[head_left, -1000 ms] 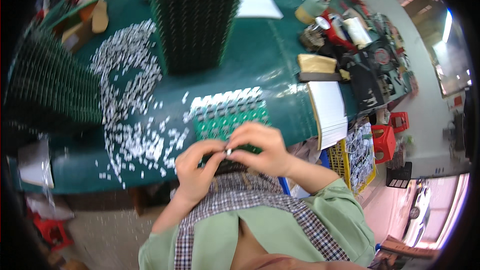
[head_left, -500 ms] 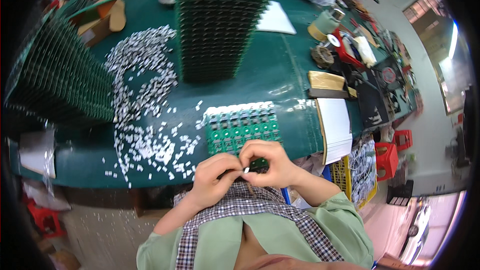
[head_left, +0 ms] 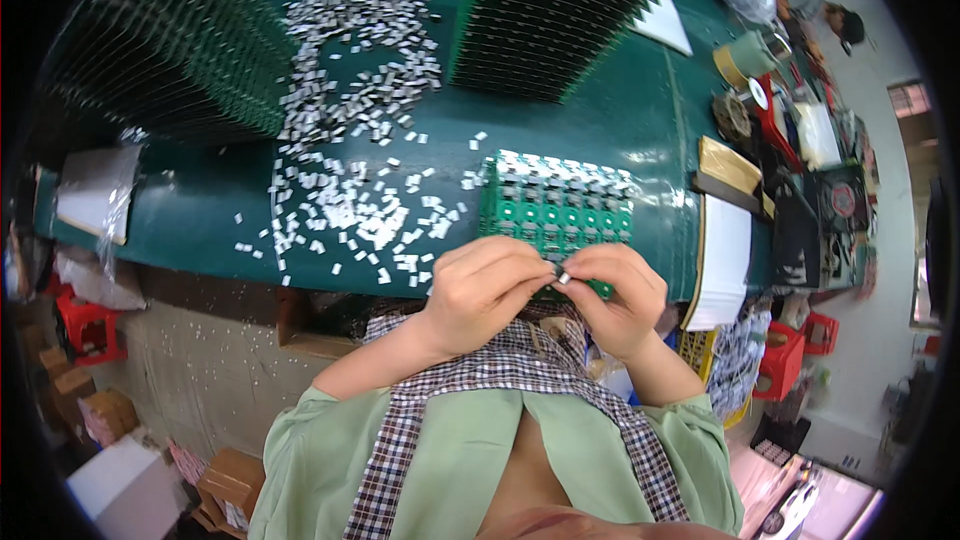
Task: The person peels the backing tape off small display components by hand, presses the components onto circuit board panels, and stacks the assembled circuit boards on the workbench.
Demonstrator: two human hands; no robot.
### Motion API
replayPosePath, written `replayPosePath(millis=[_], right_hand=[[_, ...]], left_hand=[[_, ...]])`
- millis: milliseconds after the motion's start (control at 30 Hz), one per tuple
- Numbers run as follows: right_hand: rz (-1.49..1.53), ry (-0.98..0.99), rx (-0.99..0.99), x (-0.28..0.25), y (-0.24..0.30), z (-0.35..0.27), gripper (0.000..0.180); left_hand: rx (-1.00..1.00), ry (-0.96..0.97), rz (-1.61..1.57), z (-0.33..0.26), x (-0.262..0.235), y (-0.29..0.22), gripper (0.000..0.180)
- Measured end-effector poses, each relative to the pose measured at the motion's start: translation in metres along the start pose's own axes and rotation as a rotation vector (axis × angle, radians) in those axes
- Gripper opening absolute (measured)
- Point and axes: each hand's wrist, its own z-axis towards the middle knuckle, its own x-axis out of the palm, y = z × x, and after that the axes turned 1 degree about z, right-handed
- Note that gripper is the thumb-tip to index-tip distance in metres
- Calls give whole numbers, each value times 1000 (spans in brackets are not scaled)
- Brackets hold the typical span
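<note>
My left hand [head_left: 487,292] and my right hand [head_left: 618,298] meet at the table's near edge, fingertips pinched close together. Between them shows a small pale piece [head_left: 564,278] with a dark bit beside it; my right thumb and index finger grip the pale piece. Both sets of fingers are closed, and what the left ones pinch is mostly hidden. Just beyond lies a green circuit board panel [head_left: 552,212] with rows of parts and a white far edge. My hands cover part of its near side.
Many loose small white-and-grey pieces [head_left: 365,210] spread over the green table [head_left: 610,125] left of the panel. Tall stacks of green boards [head_left: 180,50] stand at the far left and far middle [head_left: 540,20]. White sheets [head_left: 722,265] lie at the right, near a red stool [head_left: 780,360].
The whole view has shifted, so the table appears higher and further right. My hands stay pinched together by the panel's near side, with the fingers slightly rearranged around the pale piece.
</note>
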Motion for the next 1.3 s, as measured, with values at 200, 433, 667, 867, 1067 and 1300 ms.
replayPosePath(millis=[200,433,667,867,1067,1300], right_hand=[[-193,-88,274,-43,-42,14,14],[-544,150,101,-60,-60,15,11],[-605,210,51,-58,-58,16,10],[-653,209,42,-56,-57,15,11],[-629,202,24,-56,-59,14,11],[-632,159,-17,-56,-59,13,12]], left_hand=[[-130,59,575,15,-44,29,23],[-391,138,829,10,-64,74,16],[-343,-9,672,8,-62,77,14],[-400,-86,589,13,-61,70,14],[-292,-96,598,10,-65,75,13],[-275,-84,587,9,-64,75,12]])
